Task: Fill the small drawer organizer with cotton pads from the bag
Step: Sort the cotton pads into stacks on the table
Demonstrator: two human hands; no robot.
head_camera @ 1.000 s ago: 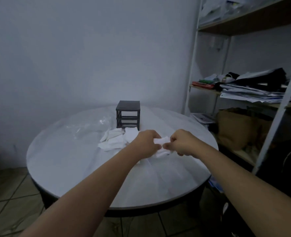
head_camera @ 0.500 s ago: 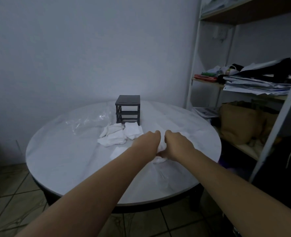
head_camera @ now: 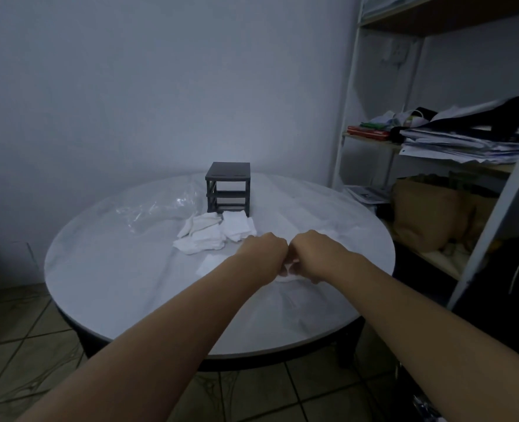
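Observation:
A small dark drawer organizer (head_camera: 228, 187) stands at the back of the round white table (head_camera: 115, 284); its drawer slots look open and dark. A loose heap of white cotton pads (head_camera: 214, 234) lies just in front of it. My left hand (head_camera: 264, 252) and my right hand (head_camera: 311, 254) meet fist to fist near the table's middle, both closed on one white cotton pad (head_camera: 288, 271) that is mostly hidden under them. Another flat pad (head_camera: 208, 264) lies left of my left wrist. A crumpled clear plastic bag (head_camera: 157, 210) rests left of the organizer.
A white metal shelf unit (head_camera: 495, 214) stands close to the table's right side, holding stacked papers (head_camera: 453, 141) and a brown bag (head_camera: 422, 214). A plain wall runs behind the table. Tiled floor (head_camera: 23, 345) shows at the lower left.
My two hands came together from slightly apart and sank toward the table, so the pad between them is now mostly covered. The view shifted a little downward.

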